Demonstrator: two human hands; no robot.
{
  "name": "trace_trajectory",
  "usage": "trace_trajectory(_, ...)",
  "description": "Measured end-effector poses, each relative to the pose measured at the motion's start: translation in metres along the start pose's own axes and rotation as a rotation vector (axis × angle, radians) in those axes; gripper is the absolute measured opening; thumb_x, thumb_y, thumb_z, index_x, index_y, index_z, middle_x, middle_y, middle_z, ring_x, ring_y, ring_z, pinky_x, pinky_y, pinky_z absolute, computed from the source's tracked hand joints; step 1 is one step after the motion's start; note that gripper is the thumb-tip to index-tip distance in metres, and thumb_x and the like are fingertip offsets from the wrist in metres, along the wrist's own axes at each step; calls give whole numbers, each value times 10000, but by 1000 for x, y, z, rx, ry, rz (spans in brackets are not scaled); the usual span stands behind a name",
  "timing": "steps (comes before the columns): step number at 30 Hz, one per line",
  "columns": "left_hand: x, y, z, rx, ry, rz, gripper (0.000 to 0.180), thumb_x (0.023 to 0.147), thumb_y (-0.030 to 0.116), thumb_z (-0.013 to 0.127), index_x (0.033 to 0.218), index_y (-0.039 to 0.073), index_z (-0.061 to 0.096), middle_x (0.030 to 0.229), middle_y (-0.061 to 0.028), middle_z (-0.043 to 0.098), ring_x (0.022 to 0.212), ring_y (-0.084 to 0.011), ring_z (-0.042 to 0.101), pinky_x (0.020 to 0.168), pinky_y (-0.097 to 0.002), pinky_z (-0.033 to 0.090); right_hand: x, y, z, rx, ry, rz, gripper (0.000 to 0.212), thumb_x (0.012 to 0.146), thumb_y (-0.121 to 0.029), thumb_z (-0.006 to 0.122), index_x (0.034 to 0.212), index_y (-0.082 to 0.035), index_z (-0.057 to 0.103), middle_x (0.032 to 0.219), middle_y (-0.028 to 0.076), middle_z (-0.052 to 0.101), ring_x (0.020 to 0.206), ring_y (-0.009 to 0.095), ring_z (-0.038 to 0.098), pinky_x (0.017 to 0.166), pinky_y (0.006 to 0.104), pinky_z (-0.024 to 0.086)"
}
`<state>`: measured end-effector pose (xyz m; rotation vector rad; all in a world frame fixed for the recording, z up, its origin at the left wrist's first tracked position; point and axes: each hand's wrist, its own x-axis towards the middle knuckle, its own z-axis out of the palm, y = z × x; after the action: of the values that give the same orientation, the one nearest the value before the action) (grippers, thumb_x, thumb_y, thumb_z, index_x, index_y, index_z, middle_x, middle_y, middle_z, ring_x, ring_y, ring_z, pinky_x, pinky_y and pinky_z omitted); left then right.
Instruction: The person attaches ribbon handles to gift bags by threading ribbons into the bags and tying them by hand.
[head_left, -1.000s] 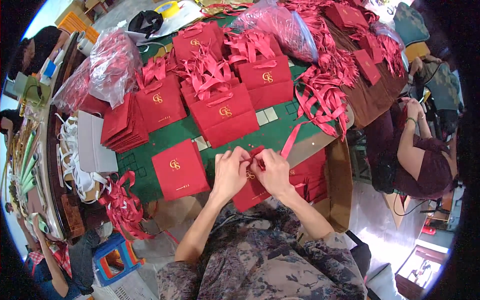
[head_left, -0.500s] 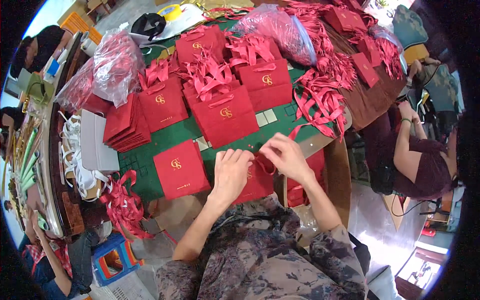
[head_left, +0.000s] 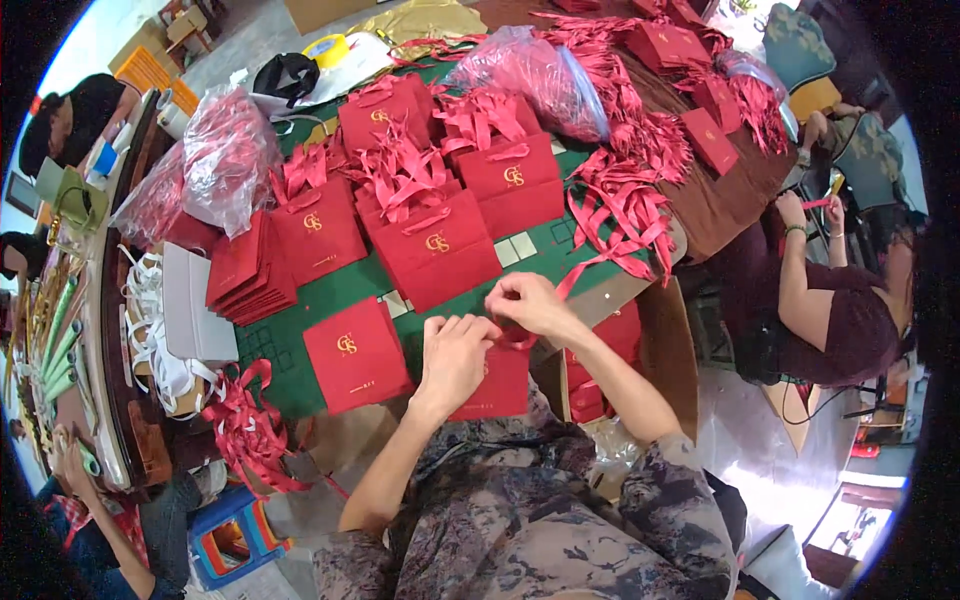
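Although its top edge is partly covered, red bag (head_left: 500, 390): lies at the near edge of the green table (head_left: 283, 345), against the person's patterned shirt (head_left: 520, 490); lower part clear of the hands.
Left hand (head_left: 455, 362): fingers bent and close together, pinching the bag's top edge as far as I can judge; thumb hidden.
Right hand (head_left: 530, 303): raised above the bag, fingers curled toward the thumb, tips near the left hand; cannot tell what, if anything, they pinch.
Ribbon loop (head_left: 520, 342): dark red, just under the right hand, near the left fingertips.
Change: half a second ago the right hand was farther out to the right; now it is higher and nearer the left — which has kept its place on the bag. The whole view has also shifted a little.
Meaning: work at the top edge looks unfinished; left seems to steady, right to do the moving (judgement).
Flat bag (head_left: 358, 355): face up, just left of the left hand, untouched.
Upright bags (head_left: 438, 258): grouped beyond the hands, pink ribbons on top.
Ribbon heap (head_left: 620, 215): beyond the right hand, on the table.
Carton (head_left: 665, 350): right of the bag, red items (head_left: 615, 330) inside.
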<state>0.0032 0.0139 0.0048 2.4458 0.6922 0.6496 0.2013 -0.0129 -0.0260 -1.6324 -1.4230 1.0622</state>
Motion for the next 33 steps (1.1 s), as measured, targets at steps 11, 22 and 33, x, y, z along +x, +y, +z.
trace_trajectory(11, -14, -21, 20, -93, 106, -308, 185, 825, 70, 702, 987, 95, 616, 894, -68, 658, 868, -290, 627, 833, -400, 391, -51, 17, -23, -162, 740, -46, 166, 927, -178, 686, 925, -12, 692, 819, 106, 658, 755, 175, 631, 662, 314, 486)
trace_trajectory(22, -12, -4, 18, -3, 264, -251, 228, 815, 73, 719, 1031, 102, 653, 1022, -83, 636, 998, -297, 567, 845, -421, 418, -64, 37, -55, -723, 750, -49, 196, 837, -25, 660, 1027, -73, 652, 985, 120, 544, 979, 350, 538, 840, 456, 468)
trace_trajectory(33, 1, 70, 33, -390, 119, -95, 274, 874, 55, 670, 1137, 2, 618, 1053, -169, 641, 1016, -360, 621, 838, -442, 504, -129, -51, -15, -642, 567, -337, 261, 774, 7, 706, 1016, -87, 684, 982, 104, 574, 903, 314, 569, 750, 403, 499)
